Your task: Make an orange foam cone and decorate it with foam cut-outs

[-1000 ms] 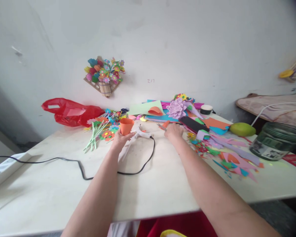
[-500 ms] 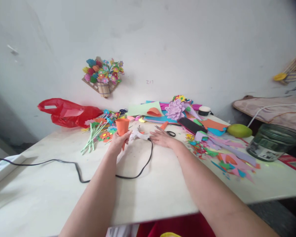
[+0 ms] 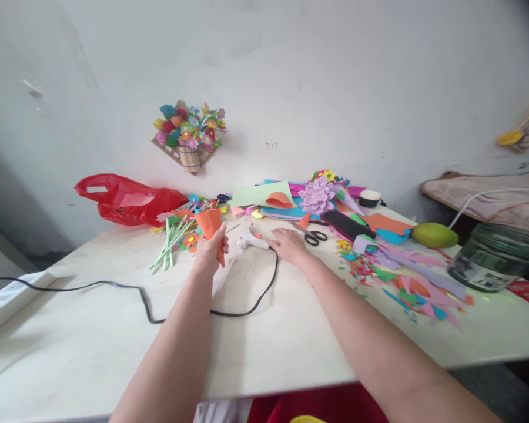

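My left hand [image 3: 210, 254] is closed around an orange foam cone [image 3: 209, 222]. The cone's wide mouth points up, tilted to the left, and its narrow tip shows below my fingers. My right hand [image 3: 289, 245] is low over the table with its fingers stretched out and holds nothing. Its fingertips are by the handle end of a white glue gun [image 3: 249, 239], which lies between my hands with its black cord [image 3: 267, 291] trailing back. Whether they touch the handle I cannot tell. Just beyond my right hand lie black-handled scissors [image 3: 314, 237].
At the left are pale green sticks [image 3: 170, 244], foam flowers and a red plastic bag [image 3: 132, 202]. Behind are foam sheets [image 3: 258, 195] and a lilac flower [image 3: 317, 195]. Foam scraps [image 3: 418, 288], a green fruit [image 3: 434, 235] and a glass jar [image 3: 494, 264] occupy the right.
The orange cone has tipped left in my left hand. My right hand has shifted off the scissors toward the glue gun handle, showing more of the scissors. The view has swung slightly left.
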Tool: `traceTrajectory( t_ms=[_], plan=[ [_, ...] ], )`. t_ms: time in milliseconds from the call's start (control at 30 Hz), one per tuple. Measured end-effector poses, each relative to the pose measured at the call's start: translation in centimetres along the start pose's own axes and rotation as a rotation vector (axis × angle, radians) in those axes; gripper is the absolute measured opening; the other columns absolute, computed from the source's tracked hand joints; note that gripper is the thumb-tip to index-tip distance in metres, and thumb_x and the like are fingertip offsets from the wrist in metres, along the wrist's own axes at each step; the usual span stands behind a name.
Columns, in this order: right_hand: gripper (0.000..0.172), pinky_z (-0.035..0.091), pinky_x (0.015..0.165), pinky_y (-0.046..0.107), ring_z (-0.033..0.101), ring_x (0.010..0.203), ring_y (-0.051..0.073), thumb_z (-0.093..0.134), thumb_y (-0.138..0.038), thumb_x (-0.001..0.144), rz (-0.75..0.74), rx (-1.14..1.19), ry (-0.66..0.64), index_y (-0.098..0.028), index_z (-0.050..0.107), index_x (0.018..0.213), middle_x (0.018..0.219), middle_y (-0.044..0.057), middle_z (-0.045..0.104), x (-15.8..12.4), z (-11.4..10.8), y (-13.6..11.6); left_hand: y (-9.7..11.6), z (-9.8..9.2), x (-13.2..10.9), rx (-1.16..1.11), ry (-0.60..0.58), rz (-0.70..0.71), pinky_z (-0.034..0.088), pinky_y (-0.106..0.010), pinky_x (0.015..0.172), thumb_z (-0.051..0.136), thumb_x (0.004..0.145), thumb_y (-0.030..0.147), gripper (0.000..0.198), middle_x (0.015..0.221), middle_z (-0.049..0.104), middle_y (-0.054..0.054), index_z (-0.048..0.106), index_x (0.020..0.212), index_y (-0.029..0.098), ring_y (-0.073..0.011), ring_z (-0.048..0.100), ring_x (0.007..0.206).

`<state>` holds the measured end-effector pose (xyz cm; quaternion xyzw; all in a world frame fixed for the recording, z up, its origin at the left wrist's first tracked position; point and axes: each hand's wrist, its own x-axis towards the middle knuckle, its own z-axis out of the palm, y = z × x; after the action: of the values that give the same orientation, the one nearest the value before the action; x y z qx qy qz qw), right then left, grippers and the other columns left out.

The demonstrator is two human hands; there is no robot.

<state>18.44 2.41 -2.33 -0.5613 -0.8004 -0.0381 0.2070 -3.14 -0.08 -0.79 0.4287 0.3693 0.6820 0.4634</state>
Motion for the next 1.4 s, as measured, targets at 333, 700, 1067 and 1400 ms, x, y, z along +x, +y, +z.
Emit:
traceTrajectory(
  t_ms=[333, 700, 1067, 1400],
  plan=[
    [0.031, 0.038, 0.089, 0.033, 0.046, 0.106, 0.024, 0.042, -0.026, 0.087, -0.013, -0.065, -0.038, -0.014, 0.056, 0.111, 0.111, 0.014, 0.057, -0.1, 1.5, -3.8, 0.2, 0.0, 0.1, -0.04, 0.116, -0.106, 0.049, -0.024, 0.052, 0.081, 0.038, 0.015, 0.045, 0.061, 0.06, 0.001, 0.056, 0.075, 0.012, -0.0107, 0.057, 0.052],
    [0.033, 0.043, 0.078, 0.035, 0.059, 0.095, 0.024, 0.035, -0.029, 0.089, 0.065, 0.018, -0.085, -0.015, 0.051, 0.114, 0.109, 0.013, 0.058, -0.4, 1.6, -6.2, 2.5, -0.5, 0.4, -0.086, 0.168, -0.108, 0.05, -0.023, 0.047, 0.077, 0.043, 0.006, 0.034, 0.058, 0.06, -0.001, 0.055, 0.069, 0.011, -0.0106, 0.057, 0.048],
    [0.031, 0.044, 0.079, 0.033, 0.061, 0.096, 0.024, 0.037, -0.031, 0.089, 0.105, 0.019, -0.07, -0.015, 0.053, 0.111, 0.108, 0.014, 0.06, 0.2, 2.2, -6.6, 2.7, 0.2, 0.3, -0.063, 0.2, -0.205, 0.044, -0.019, 0.042, 0.077, 0.051, 0.011, 0.026, 0.053, 0.056, 0.001, 0.057, 0.068, 0.01, -0.0073, 0.051, 0.042],
    [0.035, 0.045, 0.079, 0.034, 0.061, 0.098, 0.024, 0.04, -0.02, 0.084, 0.237, 0.148, -0.11, -0.011, 0.049, 0.117, 0.108, 0.018, 0.061, 2.4, 2.6, -10.5, 3.6, 1.1, 1.4, -0.106, 0.194, -0.223, 0.04, -0.017, 0.039, 0.071, 0.056, 0.004, 0.025, 0.051, 0.05, 0.005, 0.051, 0.069, 0.012, -0.0051, 0.046, 0.038]
  ],
)
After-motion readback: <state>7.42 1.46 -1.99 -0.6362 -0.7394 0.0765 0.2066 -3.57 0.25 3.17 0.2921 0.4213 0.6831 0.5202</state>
